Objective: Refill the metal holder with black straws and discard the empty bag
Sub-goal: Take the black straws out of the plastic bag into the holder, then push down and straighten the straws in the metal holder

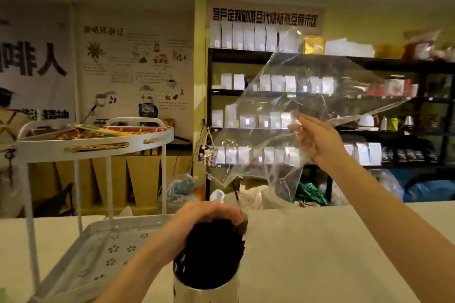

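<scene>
Left hand closes over the black straws bunched in the metal holder on the bench; right hand pinches the clear, emptied bag aloft. One stray straw juts above the fingers and may fall. Letting go could tip the overfull holder toward the white tiered rack just beside. Stocked shelves stand beyond.

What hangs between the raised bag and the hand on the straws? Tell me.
In the head view, one stray black straw slants between the clear bag, held up by the right hand, and the left hand gripping the straw bundle.
</scene>
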`<act>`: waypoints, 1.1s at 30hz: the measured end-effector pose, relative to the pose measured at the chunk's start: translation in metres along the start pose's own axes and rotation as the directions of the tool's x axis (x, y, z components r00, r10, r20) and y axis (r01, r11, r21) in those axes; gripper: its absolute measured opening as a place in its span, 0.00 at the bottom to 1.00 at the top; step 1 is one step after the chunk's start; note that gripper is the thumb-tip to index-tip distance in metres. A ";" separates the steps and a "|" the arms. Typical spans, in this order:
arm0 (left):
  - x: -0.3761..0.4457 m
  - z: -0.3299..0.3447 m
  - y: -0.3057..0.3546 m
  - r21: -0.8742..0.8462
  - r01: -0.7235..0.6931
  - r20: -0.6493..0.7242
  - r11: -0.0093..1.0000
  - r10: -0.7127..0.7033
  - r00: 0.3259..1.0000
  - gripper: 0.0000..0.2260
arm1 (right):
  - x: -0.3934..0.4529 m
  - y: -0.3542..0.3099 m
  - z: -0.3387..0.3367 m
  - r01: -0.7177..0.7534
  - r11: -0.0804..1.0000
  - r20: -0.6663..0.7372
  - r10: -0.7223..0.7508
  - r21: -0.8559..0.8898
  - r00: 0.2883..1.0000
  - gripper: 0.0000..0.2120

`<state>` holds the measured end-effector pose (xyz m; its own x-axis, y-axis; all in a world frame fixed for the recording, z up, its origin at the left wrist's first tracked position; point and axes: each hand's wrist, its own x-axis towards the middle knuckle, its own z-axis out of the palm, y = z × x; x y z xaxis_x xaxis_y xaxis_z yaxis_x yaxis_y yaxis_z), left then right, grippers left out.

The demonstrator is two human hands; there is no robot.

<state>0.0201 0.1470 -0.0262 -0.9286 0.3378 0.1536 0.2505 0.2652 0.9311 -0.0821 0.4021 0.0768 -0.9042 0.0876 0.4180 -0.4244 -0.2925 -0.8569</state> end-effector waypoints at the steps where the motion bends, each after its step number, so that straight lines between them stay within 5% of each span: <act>1: -0.002 -0.001 0.003 0.021 0.009 -0.043 1.000 -0.008 0.999 0.06 | -0.002 0.008 -0.005 -0.025 0.998 -0.037 0.023 -0.060 0.999 0.03; 8: -0.015 -0.007 -0.009 0.101 -0.157 -0.177 0.983 0.173 0.969 0.14 | -0.016 0.049 -0.054 -0.223 0.932 -0.129 0.193 -0.286 0.973 0.12; 12: -0.021 -0.002 -0.004 0.404 -0.219 -0.267 0.888 0.344 0.900 0.11 | -0.032 0.072 -0.077 -0.306 0.888 -0.087 0.295 -0.343 0.952 0.10; 15: -0.021 0.011 0.004 0.641 -0.286 -0.208 0.712 0.520 0.828 0.14 | -0.045 0.083 -0.091 -0.362 0.849 -0.042 0.376 -0.384 0.926 0.07; 21: -0.008 0.079 0.023 0.735 -0.430 0.021 0.524 0.616 0.787 0.18 | -0.063 0.090 -0.119 -0.452 0.815 0.001 0.485 -0.363 0.875 0.05; 24: 0.005 0.117 0.009 0.759 -0.416 0.075 0.501 0.566 0.821 0.20 | -0.068 0.091 -0.135 -0.520 0.763 -0.057 0.542 -0.384 0.838 0.08; 28: 0.025 0.173 -0.039 0.816 -0.319 0.166 0.482 0.334 0.928 0.24 | -0.091 0.099 -0.178 -0.638 0.690 -0.123 0.640 -0.340 0.758 0.08; 33: 0.036 0.188 -0.107 0.814 -0.164 0.188 0.557 0.013 0.982 0.26 | -0.114 0.119 -0.190 -0.761 0.445 -0.251 0.760 -0.472 0.600 0.15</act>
<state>0.0115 0.3008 -0.1823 -0.8571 0.5052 0.1007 0.5143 0.8279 0.2237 -0.0388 0.5383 -0.1302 -0.8765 0.0697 -0.4764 0.4775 0.2528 -0.8415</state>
